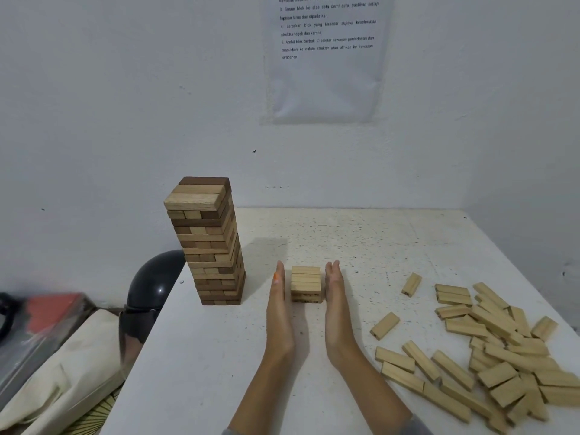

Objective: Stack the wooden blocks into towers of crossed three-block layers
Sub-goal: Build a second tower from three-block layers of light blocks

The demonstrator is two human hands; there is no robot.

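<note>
Off the tabletop's left edge: a dark rounded object and a cloth bag, not part of the task.

On the tabletop, far left, the tall tower of mixed dark and light blocks stands right by that edge. Its layers look a bit uneven. Risk: a knock from the left forearm or a jolt to the tabletop tips it, likely off the edge.

Centre: left grip, a bare hand, fingers straight, palm facing inward, holding nothing. It is just beside the short stack; a thin gap seems to show. The short stack is a few crossed layers of light blocks, top layer complete, exact layer count unclear. Right grip is likewise flat, fingers straight, nothing held, against or just beside the stack's other side; contact is hard to tell.

Judgement: squaring-up step. Risk: uneven pressure from one side slides the whole stack or skews the upper layers over the lower. Squeezing too hard could pop a middle block out.

Right: loose blocks in a jumbled heap, some near the right edge. Risk: a sweeping reach pushes them off.
</note>
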